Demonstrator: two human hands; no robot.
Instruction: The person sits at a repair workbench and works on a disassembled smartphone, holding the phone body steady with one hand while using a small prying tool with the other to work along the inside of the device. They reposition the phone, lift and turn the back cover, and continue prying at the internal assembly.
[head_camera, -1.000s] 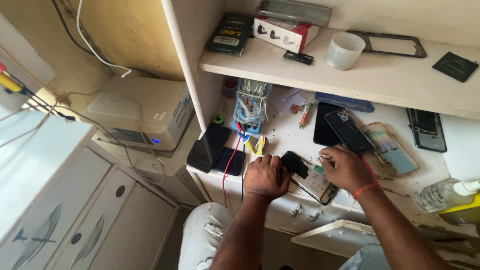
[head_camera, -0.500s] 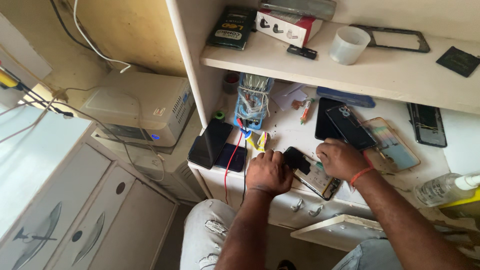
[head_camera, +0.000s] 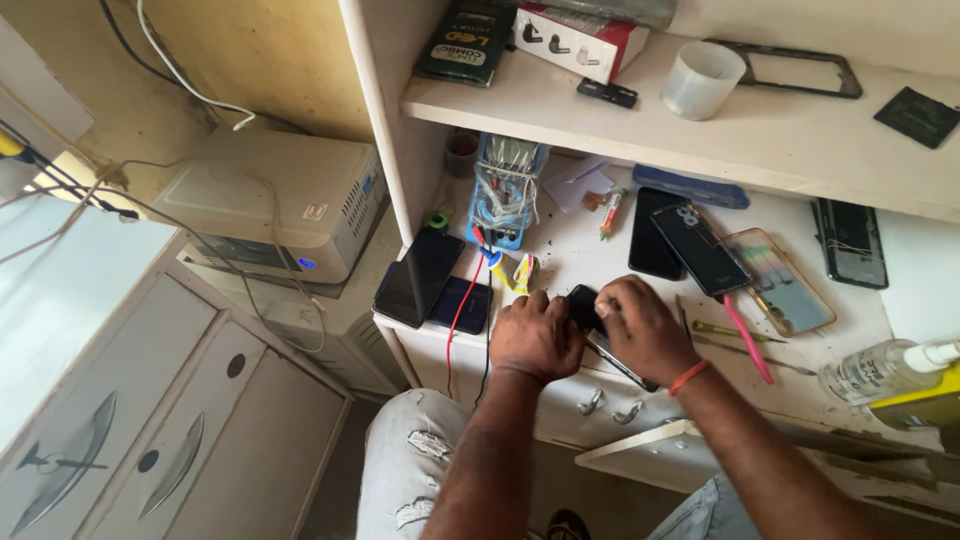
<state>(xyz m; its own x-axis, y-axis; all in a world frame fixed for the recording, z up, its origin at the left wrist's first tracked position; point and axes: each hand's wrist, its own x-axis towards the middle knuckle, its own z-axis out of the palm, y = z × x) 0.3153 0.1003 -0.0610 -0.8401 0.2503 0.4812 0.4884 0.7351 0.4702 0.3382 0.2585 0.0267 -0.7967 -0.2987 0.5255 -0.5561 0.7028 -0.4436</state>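
My left hand (head_camera: 535, 335) and my right hand (head_camera: 643, 327) are pressed together over a small black part (head_camera: 580, 303) lying on an opened phone (head_camera: 622, 364) at the front edge of the white desk (head_camera: 590, 262). Both hands have their fingers closed on the part and the phone; the fingertips hide where they touch. An orange band circles my right wrist. A red wire and a black wire (head_camera: 462, 312) hang over the desk edge just left of my left hand.
Several dark phones (head_camera: 418, 277) lie on the desk, with a pink tool (head_camera: 742, 338), tweezers (head_camera: 735, 331) and a clear spray bottle (head_camera: 885, 367). A blue meter (head_camera: 507, 190) stands behind. The shelf above holds a white cup (head_camera: 701, 79) and boxes. A white appliance (head_camera: 275, 200) sits left.
My right hand has moved left to meet my left hand over the black part. The view has shifted slightly, and both hands now cover the opened phone.
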